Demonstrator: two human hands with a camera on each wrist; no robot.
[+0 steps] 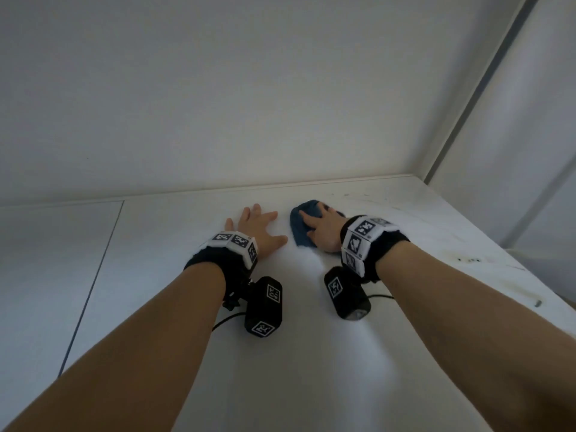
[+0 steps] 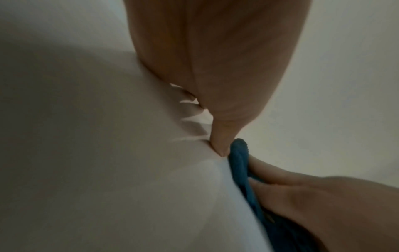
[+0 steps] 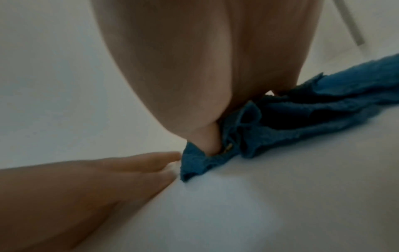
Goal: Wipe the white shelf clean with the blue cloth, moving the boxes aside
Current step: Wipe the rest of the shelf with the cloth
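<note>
The white shelf (image 1: 311,353) lies flat under both my arms. My left hand (image 1: 258,227) rests flat on it, fingers spread and holding nothing; in the left wrist view its thumb tip (image 2: 220,145) touches the surface just beside the cloth. The bunched blue cloth (image 1: 300,236) sits right of that hand. My right hand (image 1: 324,229) presses down on the cloth with its fingers laid over it. In the right wrist view the cloth (image 3: 323,105) is crumpled under the right hand (image 3: 205,68), and the left hand's fingers (image 3: 134,163) lie close to its edge. No boxes are in view.
Dark smudges and specks mark the shelf at the right (image 1: 467,260), with another speck near its right edge (image 1: 537,303). A thin seam (image 1: 90,291) runs down the left side. A white back wall (image 1: 249,88) and a side panel (image 1: 514,151) close the corner.
</note>
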